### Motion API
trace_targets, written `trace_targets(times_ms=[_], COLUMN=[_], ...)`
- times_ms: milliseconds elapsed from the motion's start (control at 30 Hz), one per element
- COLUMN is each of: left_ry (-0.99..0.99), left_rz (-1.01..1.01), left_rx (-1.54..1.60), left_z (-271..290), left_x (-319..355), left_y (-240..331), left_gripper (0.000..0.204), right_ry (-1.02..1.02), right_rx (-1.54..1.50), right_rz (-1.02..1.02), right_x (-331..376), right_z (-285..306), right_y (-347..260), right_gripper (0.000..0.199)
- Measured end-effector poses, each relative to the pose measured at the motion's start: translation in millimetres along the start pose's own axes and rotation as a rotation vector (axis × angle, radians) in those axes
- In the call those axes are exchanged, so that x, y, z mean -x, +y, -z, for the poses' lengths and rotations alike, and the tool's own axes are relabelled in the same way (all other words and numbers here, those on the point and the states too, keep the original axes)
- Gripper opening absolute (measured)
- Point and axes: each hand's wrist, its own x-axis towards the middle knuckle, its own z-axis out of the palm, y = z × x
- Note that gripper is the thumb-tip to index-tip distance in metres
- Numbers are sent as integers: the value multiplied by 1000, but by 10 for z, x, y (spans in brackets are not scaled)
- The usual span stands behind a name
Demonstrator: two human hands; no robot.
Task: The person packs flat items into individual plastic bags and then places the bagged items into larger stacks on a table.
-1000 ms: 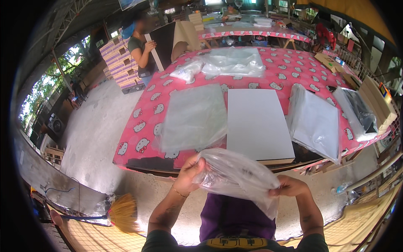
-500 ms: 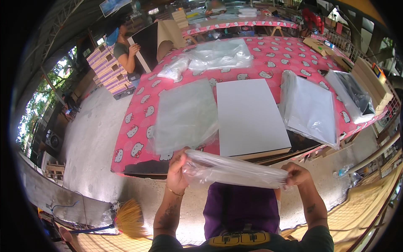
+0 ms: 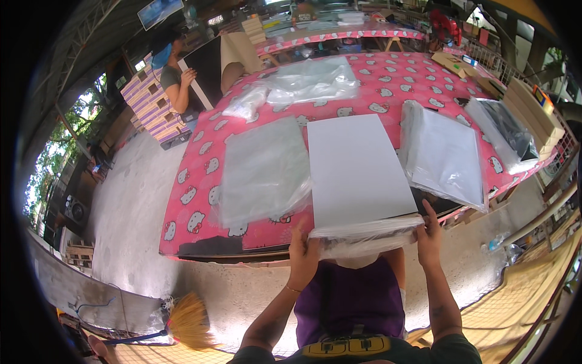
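Observation:
A bunched clear plastic bag (image 3: 367, 236) stretches between my two hands. Its mouth sits over the near end of a white rectangular panel (image 3: 354, 164) lying on the table. My left hand (image 3: 303, 247) grips the bag's left end by the panel's near left corner. At the near right corner, my right hand (image 3: 429, 233) holds the other end, fingers along the side. A stack of flat clear bags (image 3: 267, 170) lies left of the panel. To its right rests a pile of white panels in clear plastic (image 3: 445, 151).
The table (image 3: 194, 194) has a pink patterned cover. Loose clear plastic (image 3: 315, 82) lies farther back, and a black wrapped item (image 3: 506, 133) at the right. A person (image 3: 176, 79) holds a dark panel at the far left. A broom (image 3: 188, 321) lies on the floor.
Both hands have moved forward with the bag, from in front of the table to the panel's near end. The left hand also shifted right, and the bag now covers that edge.

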Motion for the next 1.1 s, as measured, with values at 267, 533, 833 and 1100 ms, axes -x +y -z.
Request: trace_targets(times_ms=[267, 533, 833, 1100], left_ry=[-62, -28, -40, -204], left_rz=[110, 97, -16, 102], left_rx=[99, 51, 273, 765], left_z=[-13, -6, 258, 577], left_x=[-56, -47, -40, -151], left_y=[-241, -24, -4, 904], left_gripper=[37, 39, 31, 50], right_ry=[-32, 31, -6, -395], right_rx=[40, 18, -102, -825], right_rz=[6, 83, 87, -53], right_x=[-81, -51, -64, -115], right_z=[8, -27, 155, 432], right_y=[226, 162, -84, -1061], right_gripper=[51, 45, 14, 37])
